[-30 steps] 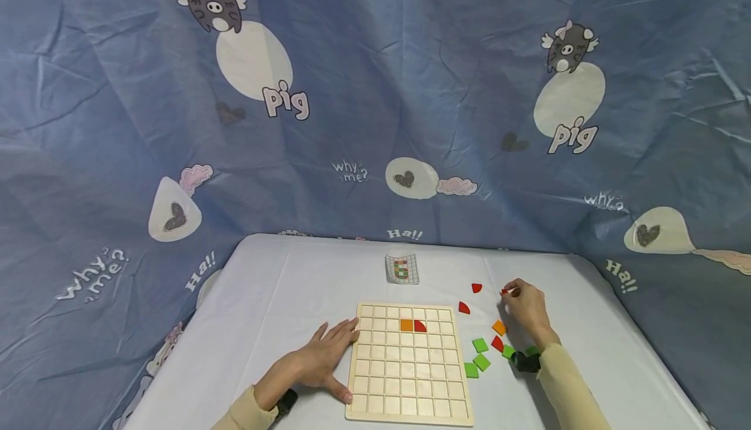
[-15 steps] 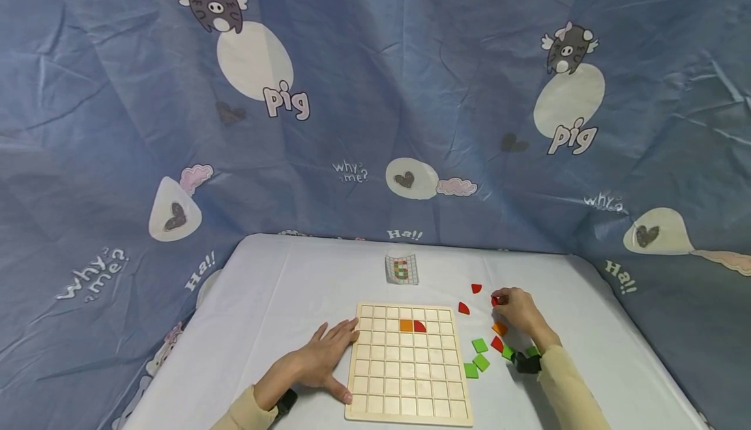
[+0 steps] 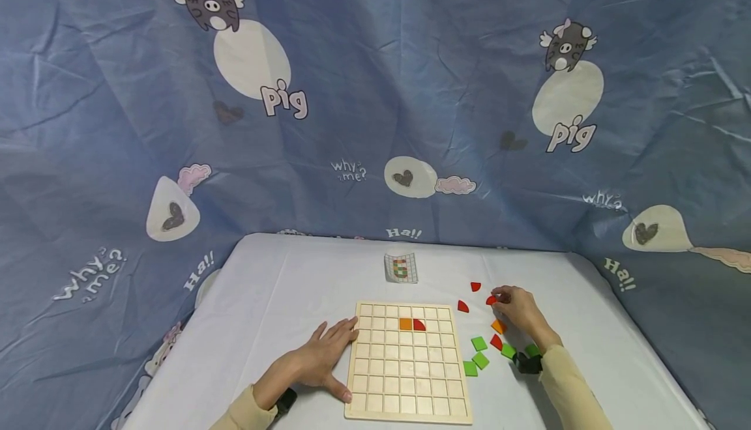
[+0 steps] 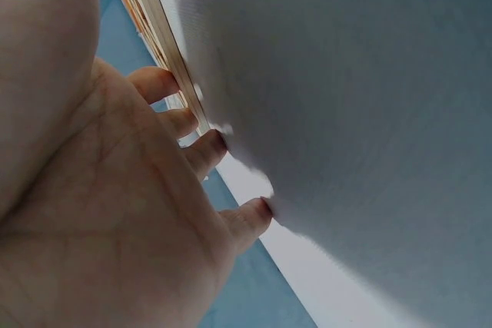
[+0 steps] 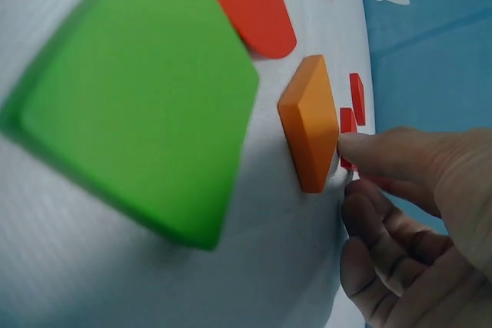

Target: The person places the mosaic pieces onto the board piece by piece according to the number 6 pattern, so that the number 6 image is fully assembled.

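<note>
My left hand (image 3: 319,359) lies with spread fingers against the left edge of a wooden grid board (image 3: 387,370); the left wrist view has its fingertips at the board's side and on the cloth. An orange square tile (image 3: 405,324) and a red quarter-round tile (image 3: 419,325) sit side by side in the board's second row. To the right, my right hand (image 3: 524,315) pinches another red quarter-round tile (image 3: 490,301) at the table, its far part hidden by thumb and fingers. Close before that hand lies a loose orange square tile (image 5: 311,124).
Two red quarter-round tiles (image 3: 463,306) lie left of the right hand, and a third (image 3: 496,342) lies nearer. Several green square tiles (image 3: 479,343) are right of the board. Behind it is a pattern card (image 3: 401,268). A blue printed curtain (image 3: 328,124) hangs at the back.
My right hand has shifted left and a little nearer with the red quarter-round tile, which now shows more at its fingertips. The left hand and the board have stayed put.
</note>
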Motion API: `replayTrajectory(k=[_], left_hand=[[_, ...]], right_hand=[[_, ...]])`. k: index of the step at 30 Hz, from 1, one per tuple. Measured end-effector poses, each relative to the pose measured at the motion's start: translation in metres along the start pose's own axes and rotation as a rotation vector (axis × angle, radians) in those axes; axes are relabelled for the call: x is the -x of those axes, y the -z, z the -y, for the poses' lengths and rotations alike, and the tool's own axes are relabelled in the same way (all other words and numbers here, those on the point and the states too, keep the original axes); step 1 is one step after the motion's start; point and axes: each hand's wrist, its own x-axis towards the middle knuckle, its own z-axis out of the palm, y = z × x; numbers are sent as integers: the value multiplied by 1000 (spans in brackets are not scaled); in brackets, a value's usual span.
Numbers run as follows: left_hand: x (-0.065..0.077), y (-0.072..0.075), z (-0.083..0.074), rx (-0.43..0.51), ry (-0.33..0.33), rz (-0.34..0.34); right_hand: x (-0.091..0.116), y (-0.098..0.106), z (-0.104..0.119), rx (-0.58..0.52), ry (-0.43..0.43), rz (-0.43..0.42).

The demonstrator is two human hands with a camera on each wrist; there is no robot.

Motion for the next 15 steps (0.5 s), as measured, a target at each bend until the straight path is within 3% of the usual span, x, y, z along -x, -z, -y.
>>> replayTrajectory(k=[15], left_hand=[[0, -2, 1, -14, -1, 0]], right_hand=[[-2, -2, 2, 2, -24, -1]])
